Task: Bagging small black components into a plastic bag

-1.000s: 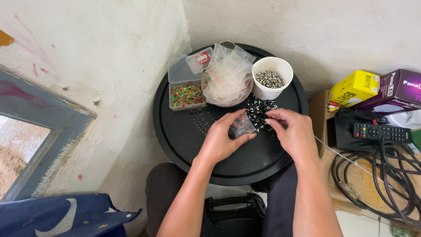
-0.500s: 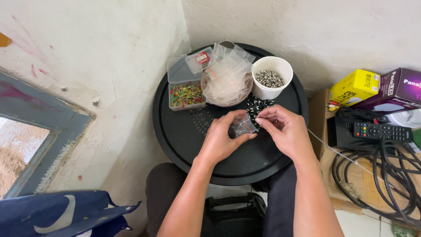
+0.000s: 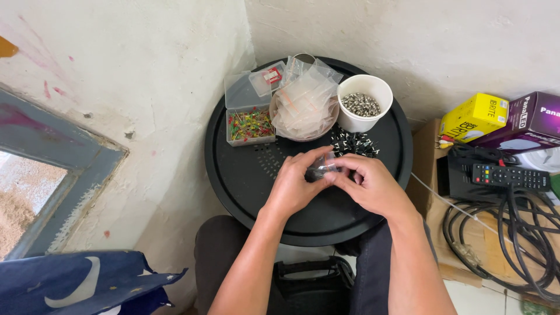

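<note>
Over a round black table (image 3: pixel 245 181), my left hand (image 3: pixel 294 186) and my right hand (image 3: pixel 370 186) meet on a small clear plastic bag (image 3: pixel 321 168) with dark small parts inside. Both hands pinch it between fingers and thumbs. Just beyond the hands lies a pile of small black parts (image 3: pixel 353 143). A white cup (image 3: pixel 364 102) filled with small silver parts stands behind that pile. A brown bowl (image 3: pixel 303 111) heaped with empty clear bags sits to its left.
A clear box (image 3: pixel 249 123) of red, yellow and green small parts sits at the table's left. Right of the table are a yellow box (image 3: pixel 473 116), a purple box (image 3: pixel 534 119), a black remote (image 3: pixel 510 175) and coiled black cables (image 3: pixel 507 239). A blue bag (image 3: pixel 87 283) lies lower left.
My right hand came back from the pile of black parts to the bag and now closes on it with my left hand. The bag has shifted slightly toward me.
</note>
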